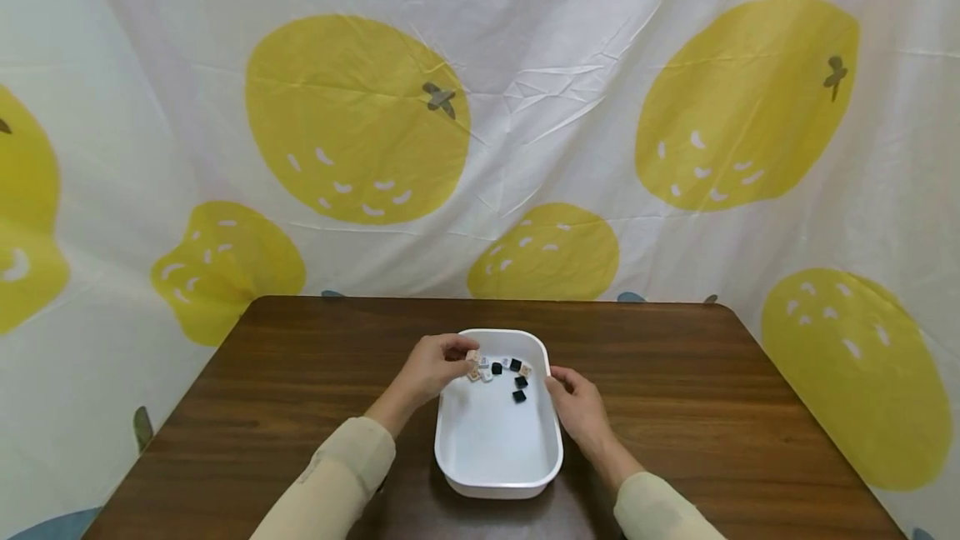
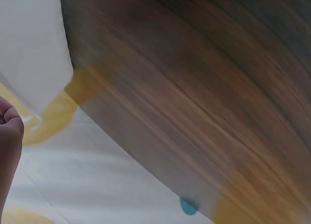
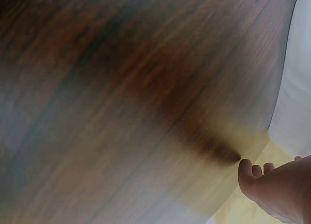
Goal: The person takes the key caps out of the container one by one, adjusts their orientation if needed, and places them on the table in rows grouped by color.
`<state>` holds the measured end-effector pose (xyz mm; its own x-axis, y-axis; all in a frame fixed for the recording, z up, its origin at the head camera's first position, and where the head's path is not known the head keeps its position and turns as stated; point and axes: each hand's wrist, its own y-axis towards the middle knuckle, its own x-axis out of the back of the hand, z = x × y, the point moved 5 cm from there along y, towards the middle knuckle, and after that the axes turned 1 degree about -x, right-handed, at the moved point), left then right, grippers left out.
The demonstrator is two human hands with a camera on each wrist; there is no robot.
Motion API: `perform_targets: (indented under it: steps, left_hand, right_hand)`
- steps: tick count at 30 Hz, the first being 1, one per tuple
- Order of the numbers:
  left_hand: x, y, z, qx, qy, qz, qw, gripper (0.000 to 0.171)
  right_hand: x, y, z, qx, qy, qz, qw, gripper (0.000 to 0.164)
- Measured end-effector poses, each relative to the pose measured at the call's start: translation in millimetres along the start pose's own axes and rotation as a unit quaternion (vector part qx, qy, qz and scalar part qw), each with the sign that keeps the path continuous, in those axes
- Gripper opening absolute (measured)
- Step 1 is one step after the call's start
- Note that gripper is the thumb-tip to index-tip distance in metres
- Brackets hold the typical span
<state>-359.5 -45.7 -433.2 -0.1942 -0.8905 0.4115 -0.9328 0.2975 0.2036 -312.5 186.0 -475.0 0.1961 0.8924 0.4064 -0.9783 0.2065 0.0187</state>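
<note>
A white oblong tray [image 1: 495,448] stands on the table, with small black, white and beige square pieces lying in its far half. Over the tray's far left side, my left hand [image 1: 435,367] pinches a beige square piece [image 1: 472,356] between thumb and fingers. Close by are a white piece [image 1: 483,362] and a black piece [image 1: 497,368]. My right hand [image 1: 579,407] rests against the tray's right rim, fingers loosely bent. In the right wrist view, the right hand [image 3: 277,185] is beside the tray's white wall [image 3: 296,83]. The left wrist view shows only part of the left hand [image 2: 7,136].
Further black pieces [image 1: 520,396] lie to the right inside the tray. The brown wooden table [image 1: 712,407] extends on both sides and behind it. A white curtain [image 1: 540,107] with yellow fruit prints hangs beyond the table's far edge.
</note>
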Motion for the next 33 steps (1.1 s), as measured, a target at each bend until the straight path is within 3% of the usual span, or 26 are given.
perform_targets:
  steps: [6,14,19,33]
  left_hand:
    - [35.5,-6.7,16.3,0.019,0.015,-0.049,0.9985,0.015]
    - [80.4,-22.8,53.4,0.047,0.131,-0.053,0.9888,0.015]
    - [88.0,-32.8,66.1,0.075,0.183,-0.026,0.9799,0.016]
    - [92.4,-45.6,79.3,0.085,0.199,-0.021,0.9762,0.015]
  right_hand:
    - [0,0,0,-0.001,0.000,0.000,1.000,0.034]
    - [0,0,3,0.001,0.000,-0.001,1.000,0.034]
    - [1,0,1,0.002,0.000,-0.004,1.000,0.034]
    - [0,-1,0,-0.006,-0.007,0.001,1.000,0.035]
